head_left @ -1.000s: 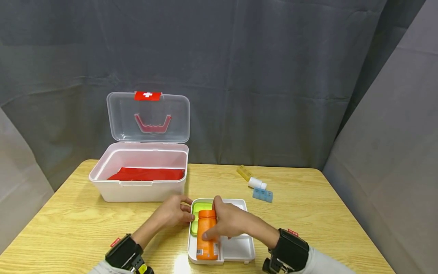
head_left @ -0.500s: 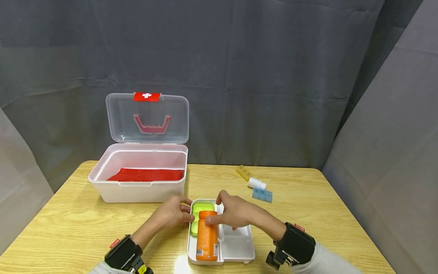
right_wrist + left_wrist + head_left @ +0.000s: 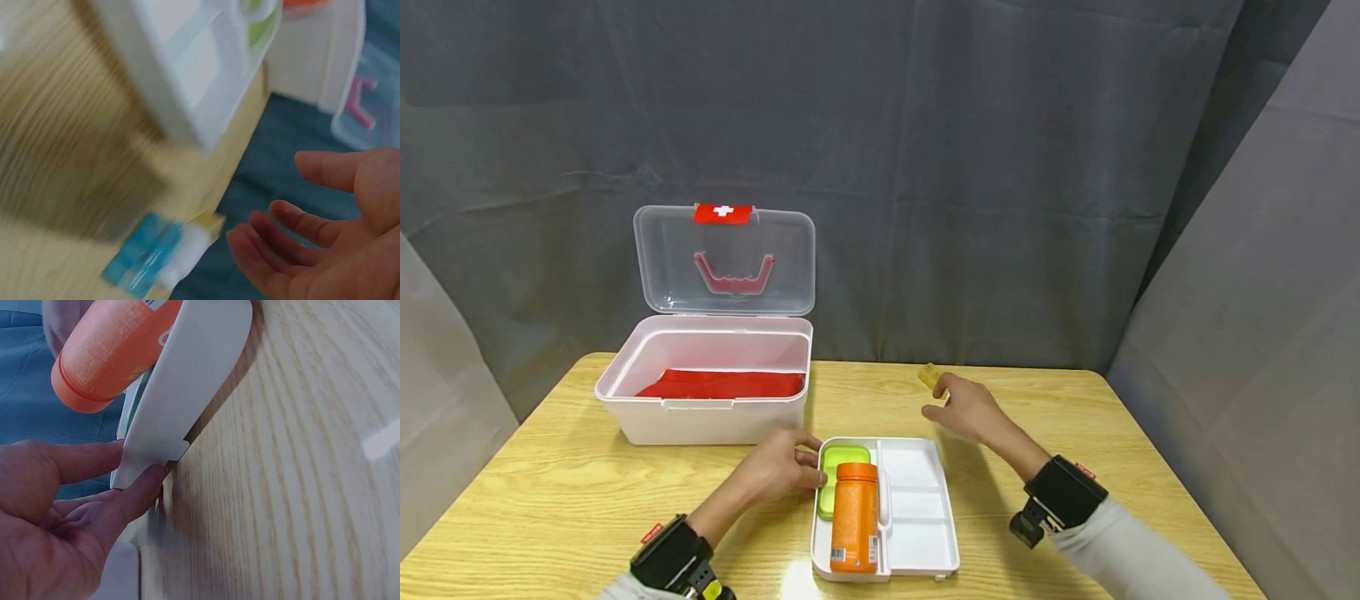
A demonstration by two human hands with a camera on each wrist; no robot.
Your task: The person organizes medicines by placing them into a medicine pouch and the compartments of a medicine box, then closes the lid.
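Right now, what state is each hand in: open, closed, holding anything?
Left hand: holding the white tray by its edge.
Right hand: open, holding nothing.

The table (image 3: 535, 492) carries a box (image 3: 700, 422), tray (image 3: 919, 535), white bottle (image 3: 185, 257) and two cases (image 3: 142, 255).

A bottle (image 3: 853, 521) lay in the divided tray (image 3: 919, 542), perhaps partly on a case (image 3: 844, 454); a first-aid box (image 3: 703, 422) stood behind, leftward.

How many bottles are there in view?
2. The orange bottle lies in the white tray; the white bottle (right wrist view) lies between the blue case and yellow case. The box may hide more.
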